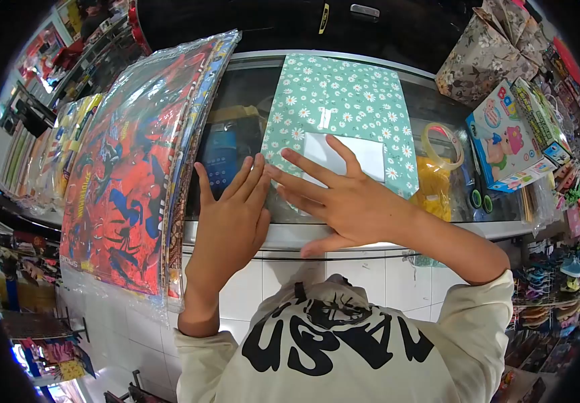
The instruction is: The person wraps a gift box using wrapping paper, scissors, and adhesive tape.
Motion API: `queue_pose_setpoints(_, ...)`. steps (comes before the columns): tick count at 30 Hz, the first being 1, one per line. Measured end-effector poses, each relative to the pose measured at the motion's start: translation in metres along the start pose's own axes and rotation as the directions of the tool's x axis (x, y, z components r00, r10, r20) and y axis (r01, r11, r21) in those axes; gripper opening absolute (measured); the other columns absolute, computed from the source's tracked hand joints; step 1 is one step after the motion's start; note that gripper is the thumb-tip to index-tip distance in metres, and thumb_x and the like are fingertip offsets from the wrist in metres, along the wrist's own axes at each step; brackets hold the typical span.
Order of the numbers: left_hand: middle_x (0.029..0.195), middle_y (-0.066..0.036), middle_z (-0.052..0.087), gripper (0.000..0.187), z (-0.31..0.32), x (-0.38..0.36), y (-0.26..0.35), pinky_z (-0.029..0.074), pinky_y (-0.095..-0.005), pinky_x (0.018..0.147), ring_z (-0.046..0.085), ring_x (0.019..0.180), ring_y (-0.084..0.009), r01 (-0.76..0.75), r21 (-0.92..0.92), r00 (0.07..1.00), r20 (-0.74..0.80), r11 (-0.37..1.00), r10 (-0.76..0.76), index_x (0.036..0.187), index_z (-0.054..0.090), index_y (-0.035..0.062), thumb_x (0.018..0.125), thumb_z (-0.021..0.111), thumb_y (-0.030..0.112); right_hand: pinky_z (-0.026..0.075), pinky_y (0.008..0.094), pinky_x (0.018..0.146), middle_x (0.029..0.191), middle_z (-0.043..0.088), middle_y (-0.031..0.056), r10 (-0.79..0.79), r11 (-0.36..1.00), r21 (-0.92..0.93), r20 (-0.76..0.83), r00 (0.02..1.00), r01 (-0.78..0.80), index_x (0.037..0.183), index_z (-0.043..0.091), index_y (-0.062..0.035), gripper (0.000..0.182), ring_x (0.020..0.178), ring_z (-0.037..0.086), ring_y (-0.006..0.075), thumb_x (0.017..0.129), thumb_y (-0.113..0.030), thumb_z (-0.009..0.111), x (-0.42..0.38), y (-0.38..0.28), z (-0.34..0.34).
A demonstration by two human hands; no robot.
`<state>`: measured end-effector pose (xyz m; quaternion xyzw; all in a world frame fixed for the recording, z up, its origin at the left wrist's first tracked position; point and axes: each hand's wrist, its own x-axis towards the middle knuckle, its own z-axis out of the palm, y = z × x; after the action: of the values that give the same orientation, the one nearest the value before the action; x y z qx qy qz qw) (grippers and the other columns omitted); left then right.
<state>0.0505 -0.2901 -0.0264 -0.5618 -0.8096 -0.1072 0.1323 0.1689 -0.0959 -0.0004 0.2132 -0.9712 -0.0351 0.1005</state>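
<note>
My left hand (pixel 231 215) is above the front part of the glass counter, fingers spread, left of the green daisy-patterned paper (pixel 338 91). My right hand (pixel 347 201) reaches over the lower part of that paper with its fingers apart. Its fingertips come close to those of my left hand; whether they touch is unclear. Partly under my right hand, a white rectangular piece (pixel 364 158) lies on the green paper. A small strip of tape (pixel 324 118) shows above the white piece. Neither hand grips anything.
Plastic-wrapped red printed sheets (pixel 125 181) are stacked at the left. On the right are a tape roll (pixel 442 146), green-handled scissors (pixel 481 200), a toy box (pixel 508 141) and a floral wrapped package (pixel 488 60). A yellow cutter (pixel 324 18) lies beyond the counter.
</note>
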Motion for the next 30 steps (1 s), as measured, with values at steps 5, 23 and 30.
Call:
queue_pose_setpoints(5,0.145,-0.015,0.046,0.053,0.002,-0.002,-0.001,0.004,-0.0696,0.111,0.042,0.136,-0.0253,-0.01,-0.026,1.0,-0.029,1.0,0.01,0.137,0.046,-0.0012,0.087,0.053,0.015,0.012,0.0643,0.112,0.156,0.03,0.004,-0.02,1.0,0.015,-0.023,1.0,0.02,0.132,0.057,-0.0173,0.07,0.146,0.024,0.0232,0.087,-0.069,0.044,-0.016,0.002,-0.002)
queue_pose_setpoints(23,0.148,-0.013,0.041,0.042,0.0,0.018,0.011,0.016,-0.0562,0.115,0.039,0.136,-0.0345,-0.04,-0.253,0.998,-0.054,0.967,0.027,0.135,0.051,0.0099,0.094,0.057,0.019,0.025,0.0457,0.108,0.143,0.045,0.0121,0.688,0.688,0.289,0.031,0.725,-0.666,0.133,0.053,-0.0099,0.047,0.134,0.04,0.0294,0.092,-0.031,0.063,-0.119,-0.001,-0.029)
queue_pose_setpoints(30,0.139,-0.014,0.05,0.044,-0.008,0.027,0.006,0.039,-0.0465,0.104,0.05,0.123,-0.0344,-0.111,-0.399,0.993,-0.001,0.91,0.121,0.126,0.059,0.0083,0.084,0.07,0.02,0.035,0.0407,0.103,0.128,0.057,0.0064,0.534,0.785,0.406,-0.062,0.843,-0.468,0.12,0.063,-0.0115,0.037,0.122,0.049,0.0262,0.089,-0.031,0.066,-0.12,0.013,-0.019)
